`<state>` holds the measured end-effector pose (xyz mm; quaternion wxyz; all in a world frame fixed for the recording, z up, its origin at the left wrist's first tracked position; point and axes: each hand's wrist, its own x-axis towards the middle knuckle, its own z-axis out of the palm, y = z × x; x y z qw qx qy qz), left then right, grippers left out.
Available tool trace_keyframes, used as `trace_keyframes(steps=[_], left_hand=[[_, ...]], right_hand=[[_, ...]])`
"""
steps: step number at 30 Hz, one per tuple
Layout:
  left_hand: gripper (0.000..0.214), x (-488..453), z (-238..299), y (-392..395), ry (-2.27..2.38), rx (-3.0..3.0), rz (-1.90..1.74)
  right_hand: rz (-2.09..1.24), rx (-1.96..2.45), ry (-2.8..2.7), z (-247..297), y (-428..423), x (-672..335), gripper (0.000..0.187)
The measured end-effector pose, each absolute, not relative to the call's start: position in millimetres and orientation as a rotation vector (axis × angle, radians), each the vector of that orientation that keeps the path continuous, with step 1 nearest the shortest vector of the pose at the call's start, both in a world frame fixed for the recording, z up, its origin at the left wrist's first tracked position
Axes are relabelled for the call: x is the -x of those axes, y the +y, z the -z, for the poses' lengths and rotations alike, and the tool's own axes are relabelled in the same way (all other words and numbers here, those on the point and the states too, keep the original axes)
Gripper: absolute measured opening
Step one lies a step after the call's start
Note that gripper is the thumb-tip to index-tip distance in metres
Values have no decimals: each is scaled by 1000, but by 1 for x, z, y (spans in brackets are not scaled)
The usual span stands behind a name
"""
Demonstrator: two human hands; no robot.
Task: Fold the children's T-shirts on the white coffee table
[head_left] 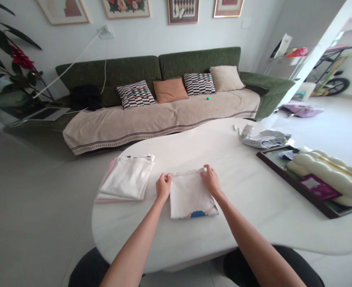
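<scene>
White and rounded, the desk (254, 207) carries a folded white cloth (190, 195) near its front edge. Left hand (163, 186) and right hand (211, 180) pinch its far corners, fingers pressed together. Keep both corners level so edges align; folded stack (128, 178) lies just beside.

The folded cloth (190, 195) looks soft, matt white fabric on a smooth, faintly glossy white tabletop (254, 199), near a dark wooden tray (283, 172).
</scene>
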<state>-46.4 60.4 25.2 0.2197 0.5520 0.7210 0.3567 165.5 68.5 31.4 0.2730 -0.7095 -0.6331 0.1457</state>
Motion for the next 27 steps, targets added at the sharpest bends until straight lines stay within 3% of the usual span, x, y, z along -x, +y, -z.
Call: trace_keyframes(steps=[4, 7, 11, 16, 20, 23, 27], left_hand=[[32, 32, -34, 43, 2009, -1730, -1100], [39, 15, -32, 28, 1768, -2207, -899], [54, 7, -17, 17, 1736, -2385, -500], [63, 8, -13, 19, 1900, -2275, -448], [58, 23, -18, 17, 1855, -2039, -688], [44, 48, -21, -5, 1872, -1548, -981], [31, 67, -24, -51, 1709, -1209, -961]], right_hand=[[-127, 1727, -1937, -31, 52, -151, 43], [-64, 1573, -2245, -22, 45, -142, 46], [-112, 1783, -2267, -6, 46, -140, 56], [-93, 1892, -2214, 0, 47, -141, 60], [-122, 1922, -2244, -6, 48, -142, 59], [-124, 1918, -2271, -16, 47, -137, 57], [-170, 1665, -2472, -24, 36, -124, 53]])
